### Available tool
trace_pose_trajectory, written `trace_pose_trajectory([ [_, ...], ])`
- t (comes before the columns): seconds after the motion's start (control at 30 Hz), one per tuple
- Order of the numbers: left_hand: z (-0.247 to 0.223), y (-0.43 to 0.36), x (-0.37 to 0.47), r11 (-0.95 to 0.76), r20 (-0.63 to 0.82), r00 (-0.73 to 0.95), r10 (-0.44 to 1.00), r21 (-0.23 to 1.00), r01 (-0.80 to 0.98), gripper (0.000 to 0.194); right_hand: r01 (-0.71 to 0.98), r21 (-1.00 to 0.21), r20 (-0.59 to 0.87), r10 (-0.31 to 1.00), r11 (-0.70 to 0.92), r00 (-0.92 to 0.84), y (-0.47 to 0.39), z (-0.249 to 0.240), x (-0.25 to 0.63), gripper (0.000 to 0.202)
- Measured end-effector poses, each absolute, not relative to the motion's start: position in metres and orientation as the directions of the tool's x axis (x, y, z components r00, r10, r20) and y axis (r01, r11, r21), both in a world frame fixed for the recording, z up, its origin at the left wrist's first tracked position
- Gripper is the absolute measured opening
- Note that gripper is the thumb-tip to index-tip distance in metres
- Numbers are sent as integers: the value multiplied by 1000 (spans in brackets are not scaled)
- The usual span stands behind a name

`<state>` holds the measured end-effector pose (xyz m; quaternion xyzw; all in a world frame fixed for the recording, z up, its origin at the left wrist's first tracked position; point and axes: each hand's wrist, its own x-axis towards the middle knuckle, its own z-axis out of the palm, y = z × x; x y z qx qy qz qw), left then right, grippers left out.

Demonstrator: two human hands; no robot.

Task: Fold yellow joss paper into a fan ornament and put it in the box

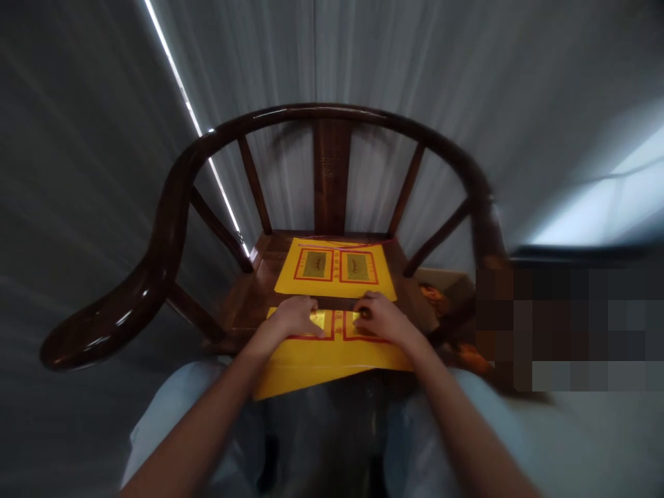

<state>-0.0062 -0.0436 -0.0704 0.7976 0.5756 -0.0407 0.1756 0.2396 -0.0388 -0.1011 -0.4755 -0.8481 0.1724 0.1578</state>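
Nearest me on the wooden chair seat lies a yellow paper sheet (326, 360) with red frames and shiny gold patches; its front edge hangs past the seat. Near the far side of this sheet, my left hand (297, 315) has its fingers curled over the paper, the thumb nearer me. My right hand (382, 318) grips the same part on the right, fingers bent and pinched. What lies under the fingers is partly hidden. Just beyond both hands rests a second yellow sheet (336, 283), flat, with two gold rectangles in red frames.
A curved dark wooden chair (326, 111) surrounds the seat with its armrest and spindles. Grey corrugated panels (270, 55) stand behind it. To the right, a cardboard box (449, 280) holds orange items. My knees are close to the seat's front edge.
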Motion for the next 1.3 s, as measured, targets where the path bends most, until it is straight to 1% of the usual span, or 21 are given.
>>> trace_pose_trajectory([
  [0.07,-66,-49,-3,-292,-290,340,895,197,936,50,741,-437,94,846,509,-526,-41,-101,241,18],
  [0.13,-62,-55,-1,-298,-291,344,893,191,935,47,735,-439,65,834,517,-548,-43,-100,242,19],
  [0.3,-61,-65,0,-275,-297,339,892,237,932,48,724,-467,48,831,509,-554,-50,-98,243,17],
  [0.37,-62,-66,0,-293,-301,362,882,251,922,44,717,-471,54,828,513,-558,-52,-98,241,14],
  [0.47,-62,-62,-1,-372,-305,440,845,259,892,34,702,-504,28,821,504,-570,-54,-98,239,12],
  [0.53,-60,-54,-5,-416,-287,471,834,235,879,33,687,-546,28,830,479,-557,-55,-96,239,22],
  [0.6,-55,-45,-11,-438,-251,481,840,209,874,35,661,-575,91,841,482,-534,-55,-92,241,31],
  [0.63,-53,-40,-15,-445,-228,483,845,201,873,35,651,-568,141,838,504,-527,-55,-89,243,30],
  [0.7,-48,-32,-22,-462,-141,490,860,190,866,25,670,-486,245,824,561,-512,-55,-83,248,23],
  [0.77,-45,-29,-29,-490,13,495,869,166,856,16,727,-349,339,803,591,-490,-57,-76,253,18],
  [0.8,-44,-30,-31,-513,91,505,858,151,845,14,754,-287,381,793,590,-476,-58,-73,255,18],
  [0.87,-42,-34,-35,-556,219,524,823,129,821,13,780,-218,452,769,586,-451,-60,-68,259,17],
  [0.97,-39,-45,-42,-580,347,514,784,115,807,12,758,-215,542,721,616,-432,-62,-61,262,15],
  [1.03,-36,-51,-49,-579,416,488,767,123,806,16,727,-230,594,686,646,-421,-63,-57,264,15],
  [1.1,-34,-57,-54,-583,486,451,749,157,797,23,699,-244,640,653,673,-405,-63,-53,265,15],
  [1.2,-37,-62,-59,-590,575,369,730,258,765,27,678,-275,696,628,681,-349,-63,-49,265,15],
  [1.3,-48,-61,-61,-556,593,247,767,422,716,32,637,-348,690,648,688,-322,-63,-50,264,15],
])
